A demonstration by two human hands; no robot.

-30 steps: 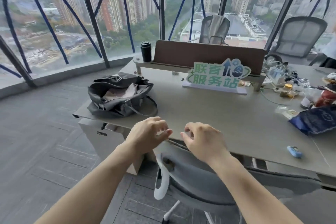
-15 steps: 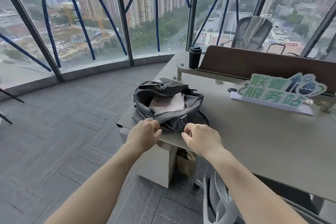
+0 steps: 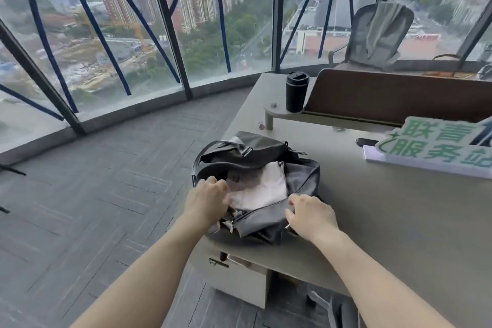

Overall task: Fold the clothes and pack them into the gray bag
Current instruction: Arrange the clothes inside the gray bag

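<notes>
- Tall windows with dark frames and blue diagonal strips curve round behind the desk; gray floor tiles lie to the left.
- Gray bag sits on the near left corner of the desk, its top unzipped and gaping.
- Folded white clothes lie inside the bag, visible through the opening.
- My left hand rests at the left edge of the opening, fingers curled down into the bag against the clothes; whether they pinch fabric I cannot tell.
- My right hand sits on the near right rim, fingers curled over the gray fabric beside the zipper line and gripping it.
- Both forearms reach in from the bottom edge, well apart at the elbows and converging on the bag.
- Black travel cup stands upright on a low shelf behind the bag.
- Brown divider panel runs along the back of the desk, just right of the cup.
- Green-and-white sign stands on the desk to the right of the bag, apart from it.
- Gray office chair stands beyond the divider, near the glass.
</notes>
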